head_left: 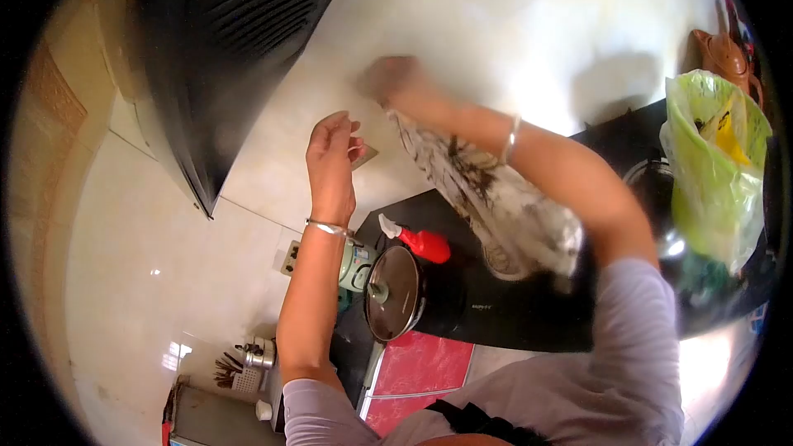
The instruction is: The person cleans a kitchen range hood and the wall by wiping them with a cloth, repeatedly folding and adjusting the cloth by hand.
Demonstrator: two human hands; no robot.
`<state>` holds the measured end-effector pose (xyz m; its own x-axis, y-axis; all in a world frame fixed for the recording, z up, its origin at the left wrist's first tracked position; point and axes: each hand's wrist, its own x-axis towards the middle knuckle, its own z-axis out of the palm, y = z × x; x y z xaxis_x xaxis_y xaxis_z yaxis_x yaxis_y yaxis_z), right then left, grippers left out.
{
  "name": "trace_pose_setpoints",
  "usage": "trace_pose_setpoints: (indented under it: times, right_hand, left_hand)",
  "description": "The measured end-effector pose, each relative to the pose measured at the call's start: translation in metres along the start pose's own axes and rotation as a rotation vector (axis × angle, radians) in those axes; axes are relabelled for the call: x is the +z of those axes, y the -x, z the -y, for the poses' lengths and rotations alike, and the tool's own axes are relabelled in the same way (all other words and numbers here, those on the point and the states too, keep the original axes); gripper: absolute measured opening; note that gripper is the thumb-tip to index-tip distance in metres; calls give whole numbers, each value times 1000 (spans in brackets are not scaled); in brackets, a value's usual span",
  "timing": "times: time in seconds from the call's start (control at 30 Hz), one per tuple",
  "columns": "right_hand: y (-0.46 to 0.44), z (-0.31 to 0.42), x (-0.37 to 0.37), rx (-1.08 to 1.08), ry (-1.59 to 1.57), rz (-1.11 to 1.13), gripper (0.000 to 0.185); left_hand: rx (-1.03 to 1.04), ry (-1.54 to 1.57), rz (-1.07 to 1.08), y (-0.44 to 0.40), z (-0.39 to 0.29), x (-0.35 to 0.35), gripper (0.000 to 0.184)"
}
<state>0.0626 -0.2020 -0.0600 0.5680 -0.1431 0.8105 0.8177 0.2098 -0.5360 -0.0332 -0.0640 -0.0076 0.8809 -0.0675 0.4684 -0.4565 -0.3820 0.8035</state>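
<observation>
My right hand, blurred by motion, is raised against the pale tiled wall and grips a patterned cloth. The cloth hangs from the hand down over the black stove, white and grey with dark marks. To its left, my left hand is lifted in front of the wall, its fingers loosely bent and apart, with nothing visible in them. Below that hand stand a red spray bottle with a white nozzle and a pan with a glass lid.
The dark range hood juts out at upper left. A black stove top runs along the wall. At right sits a green plastic bag beside a brown clay-coloured object. A green appliance is behind the pan.
</observation>
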Motion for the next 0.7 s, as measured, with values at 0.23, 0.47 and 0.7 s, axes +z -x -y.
trace_pose_setpoints:
  times: [0.23, 0.47, 0.7]
  right_hand:
    - [-103, 13, -13, -11, -104, -456, 12]
    - [-172, -1, -13, -94, 260, -753, 18]
    - [-185, 8, -10, 91, 431, -756, 20]
  left_hand:
    - [-42, -119, 134, 68, 18, -27, 22]
    - [-87, -183, 215, 125, 51, -65, 14]
    - [-182, -120, 160, 146, 74, -98, 13]
